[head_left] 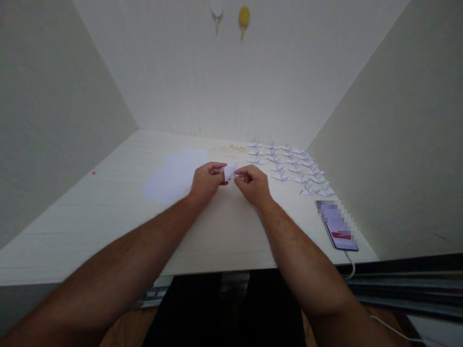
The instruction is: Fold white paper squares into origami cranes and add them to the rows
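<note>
Hands, left hand (207, 180) and right hand (253, 184), fingers pinched on small paper piece (229, 172), seemingly half-folded

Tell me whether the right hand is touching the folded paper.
Touching. The head view shows the right hand pinching the folded paper at one edge, with no gap; the left hand grips the other side.
</note>
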Action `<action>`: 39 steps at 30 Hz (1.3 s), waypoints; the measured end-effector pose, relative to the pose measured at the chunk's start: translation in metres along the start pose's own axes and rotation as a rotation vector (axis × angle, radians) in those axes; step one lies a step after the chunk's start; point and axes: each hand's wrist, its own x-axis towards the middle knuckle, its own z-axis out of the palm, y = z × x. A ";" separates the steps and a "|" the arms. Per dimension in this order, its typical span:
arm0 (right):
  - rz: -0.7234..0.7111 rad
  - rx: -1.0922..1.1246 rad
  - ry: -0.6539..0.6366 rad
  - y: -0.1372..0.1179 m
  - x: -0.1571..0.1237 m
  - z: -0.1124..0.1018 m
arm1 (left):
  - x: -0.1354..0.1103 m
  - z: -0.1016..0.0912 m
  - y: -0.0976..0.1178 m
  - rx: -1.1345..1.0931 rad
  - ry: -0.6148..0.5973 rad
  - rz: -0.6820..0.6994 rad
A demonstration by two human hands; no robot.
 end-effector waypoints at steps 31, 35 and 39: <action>0.027 -0.160 0.096 0.001 -0.004 0.006 | -0.009 0.003 0.001 0.462 0.017 0.313; 0.006 -0.200 0.108 0.003 -0.004 0.006 | -0.010 0.004 0.000 0.528 0.018 0.356; -0.101 -0.211 0.055 0.004 -0.003 0.004 | -0.010 0.004 0.000 0.578 0.009 0.368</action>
